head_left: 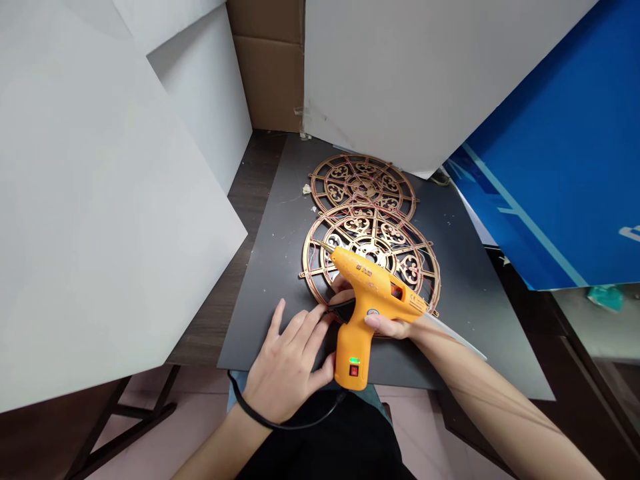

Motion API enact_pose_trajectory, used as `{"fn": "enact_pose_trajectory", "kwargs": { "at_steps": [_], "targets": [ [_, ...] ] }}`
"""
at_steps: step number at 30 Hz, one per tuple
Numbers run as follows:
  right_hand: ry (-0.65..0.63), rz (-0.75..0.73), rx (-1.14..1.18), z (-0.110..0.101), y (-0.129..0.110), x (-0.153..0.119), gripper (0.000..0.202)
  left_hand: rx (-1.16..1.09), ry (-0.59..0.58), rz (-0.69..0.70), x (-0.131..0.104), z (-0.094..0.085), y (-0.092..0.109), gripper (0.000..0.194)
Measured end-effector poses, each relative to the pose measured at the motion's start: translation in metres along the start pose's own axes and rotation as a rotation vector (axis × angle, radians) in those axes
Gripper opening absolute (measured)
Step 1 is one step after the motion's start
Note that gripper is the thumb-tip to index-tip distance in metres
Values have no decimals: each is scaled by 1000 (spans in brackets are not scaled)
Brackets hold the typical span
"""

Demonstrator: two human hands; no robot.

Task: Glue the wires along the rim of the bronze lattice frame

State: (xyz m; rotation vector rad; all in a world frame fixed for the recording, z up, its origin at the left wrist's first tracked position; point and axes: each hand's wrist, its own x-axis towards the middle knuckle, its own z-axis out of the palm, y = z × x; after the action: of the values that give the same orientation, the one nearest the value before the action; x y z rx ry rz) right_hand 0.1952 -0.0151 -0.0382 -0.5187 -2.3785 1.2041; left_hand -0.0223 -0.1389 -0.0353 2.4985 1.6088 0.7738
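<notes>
My right hand (387,327) is wrapped around a yellow hot glue gun (367,283), with its thumb on the gun's side. The gun's metal nozzle points to the upper left, above a round openwork wooden panel (435,277) with reddish wires along its rings. A clear glue stick (453,335) sticks out of the gun's back. On the handle a green light and a red switch show. Beside the near rim of the panel lies my left hand (285,360), fingers stretched out, fingertips at the rim. Its thumb is close to the gun's handle; the gun partly hides the contact.
A second round wooden panel (363,160) lies behind the first, overlapped by it. Both rest on a dark grey board (270,267). White panels (110,200) stand at left and back, a blue panel (565,167) at right. The gun's black cord (295,427) loops across my left wrist.
</notes>
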Motion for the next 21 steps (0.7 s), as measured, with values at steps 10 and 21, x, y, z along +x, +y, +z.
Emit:
{"fn": "enact_pose_trajectory", "kwargs": {
  "at_steps": [10, 21],
  "targets": [
    [12, 30, 5, 2, -2, 0, 48, 14, 0, -4, 0, 1, 0, 34],
    [1, 36, -9, -2, -11, 5, 45, 43, 23, 11, 0, 2, 1, 33]
  ]
}}
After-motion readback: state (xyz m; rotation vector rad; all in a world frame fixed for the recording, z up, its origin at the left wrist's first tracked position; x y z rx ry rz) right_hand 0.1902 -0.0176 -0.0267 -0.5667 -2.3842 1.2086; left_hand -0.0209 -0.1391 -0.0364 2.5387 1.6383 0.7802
